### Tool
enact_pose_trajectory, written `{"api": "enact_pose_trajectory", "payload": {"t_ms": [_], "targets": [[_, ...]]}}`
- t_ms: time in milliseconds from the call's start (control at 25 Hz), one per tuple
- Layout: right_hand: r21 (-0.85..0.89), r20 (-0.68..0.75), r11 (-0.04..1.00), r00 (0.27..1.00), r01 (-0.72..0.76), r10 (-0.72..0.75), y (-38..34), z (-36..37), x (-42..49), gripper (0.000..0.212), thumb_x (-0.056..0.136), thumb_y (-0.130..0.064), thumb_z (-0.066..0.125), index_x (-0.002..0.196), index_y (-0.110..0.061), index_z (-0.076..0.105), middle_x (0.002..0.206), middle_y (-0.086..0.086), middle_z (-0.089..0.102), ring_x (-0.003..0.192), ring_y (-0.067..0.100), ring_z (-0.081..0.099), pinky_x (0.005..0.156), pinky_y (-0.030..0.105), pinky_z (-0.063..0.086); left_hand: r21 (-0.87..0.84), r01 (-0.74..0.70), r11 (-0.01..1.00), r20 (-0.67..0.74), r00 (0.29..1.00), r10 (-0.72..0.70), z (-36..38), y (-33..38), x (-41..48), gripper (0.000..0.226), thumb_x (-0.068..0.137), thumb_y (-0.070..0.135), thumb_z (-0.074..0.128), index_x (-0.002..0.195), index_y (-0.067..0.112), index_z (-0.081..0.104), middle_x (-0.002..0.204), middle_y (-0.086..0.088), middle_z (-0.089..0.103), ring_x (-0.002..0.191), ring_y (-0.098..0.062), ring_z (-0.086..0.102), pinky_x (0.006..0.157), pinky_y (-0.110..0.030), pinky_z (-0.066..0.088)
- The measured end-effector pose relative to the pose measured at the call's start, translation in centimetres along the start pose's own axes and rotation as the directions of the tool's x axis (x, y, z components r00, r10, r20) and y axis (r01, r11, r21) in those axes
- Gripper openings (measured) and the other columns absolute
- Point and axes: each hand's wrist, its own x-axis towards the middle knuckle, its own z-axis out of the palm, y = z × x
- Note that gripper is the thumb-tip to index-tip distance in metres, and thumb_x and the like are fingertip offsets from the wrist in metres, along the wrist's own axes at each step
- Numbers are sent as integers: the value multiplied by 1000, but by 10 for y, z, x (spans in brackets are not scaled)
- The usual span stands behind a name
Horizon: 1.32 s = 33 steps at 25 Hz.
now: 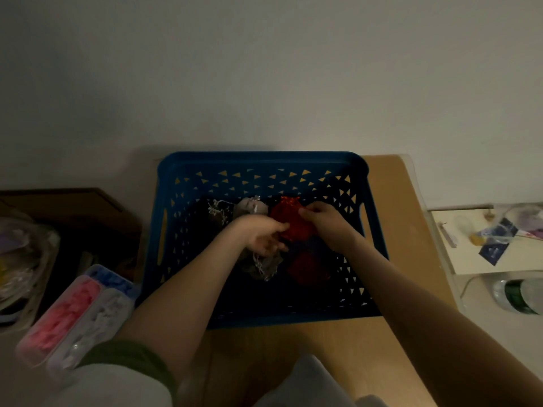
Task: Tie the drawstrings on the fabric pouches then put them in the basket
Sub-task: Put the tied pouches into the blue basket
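Note:
A blue plastic basket (pixel 188 183) with triangle cut-outs stands on a wooden table. Both my hands reach inside it. A bright red fabric pouch (pixel 289 220) is held between them: my right hand (pixel 326 223) pinches its upper right edge and my left hand (pixel 264 236) holds its lower left side. Under my left hand lies a grey pouch (pixel 266 267) with pale drawstrings. Another grey pouch (pixel 249 205), a dark pouch (pixel 214 212) and a darker red pouch (pixel 307 267) lie on the basket floor. The light is dim.
Long plastic boxes (pixel 73 315) with pink, white and blue pieces lie at the left of the basket. A dark box and a clear bag (pixel 23 259) sit further left. A white shelf (pixel 482 245) with papers and a bottle (pixel 520 295) stands at the right.

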Motion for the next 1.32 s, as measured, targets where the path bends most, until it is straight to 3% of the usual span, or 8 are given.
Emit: {"api": "enact_pose_trajectory", "payload": {"t_ms": [80,160,440,640,760,880,1160,1320], "targets": [[167,43,986,999,-27,20,-2,3,-2,16,96,-15,53,81,-12,56,78,5,61,71,19,58,68,32,49,-129,-46,991,1,999,47,-4,-2,2,18,95,28,56,100,11,53,80,-3,55,53,-6,37,38,-14,34],[191,67,981,997,-38,26,-6,3,-4,20,97,-12,51,77,-12,55,75,4,59,69,18,56,66,30,46,31,-178,984,-76,981,179,-8,-4,2,15,94,23,59,98,9,58,77,-1,48,56,-7,37,40,-17,31],[-154,-147,988,989,-13,-10,12,-8,11,13,93,-7,54,83,-15,55,84,7,56,78,22,53,70,35,45,444,-354,823,-172,868,466,2,-2,-1,16,96,27,52,99,11,50,71,-1,52,60,-13,51,48,-22,39],[-852,82,523,984,-13,158,18,-8,12,26,86,-20,65,106,-9,53,102,11,55,103,28,58,63,24,44,856,-277,437,-87,756,648,7,3,4,20,92,28,59,88,15,44,82,-4,54,77,-21,52,58,-30,36],[-940,80,339,947,-32,311,35,6,6,60,85,-43,66,132,-10,49,130,14,52,119,31,52,93,33,48,831,-236,503,-107,820,562,13,6,12,33,87,26,68,107,8,50,108,-15,58,96,-29,59,74,-34,46],[-983,43,185,950,-16,309,48,14,1,55,95,-28,54,142,-7,35,144,18,31,131,35,37,106,42,39,811,-216,543,-140,830,540,20,4,18,55,85,20,70,129,3,42,129,-19,44,116,-34,49,93,-37,42],[-967,164,230,958,110,234,28,13,-6,43,98,-23,48,138,-9,40,137,16,47,122,34,50,98,39,43,789,-237,568,-146,825,546,18,0,15,51,91,4,54,135,-4,30,135,-21,38,125,-35,42,98,-33,36],[-974,214,102,972,205,93,19,9,-15,42,97,-15,46,137,-10,34,128,17,51,119,35,52,91,45,46,691,-214,691,-238,835,496,9,0,8,62,89,20,64,135,-1,29,129,-18,48,117,-31,50,84,-32,40]]}}
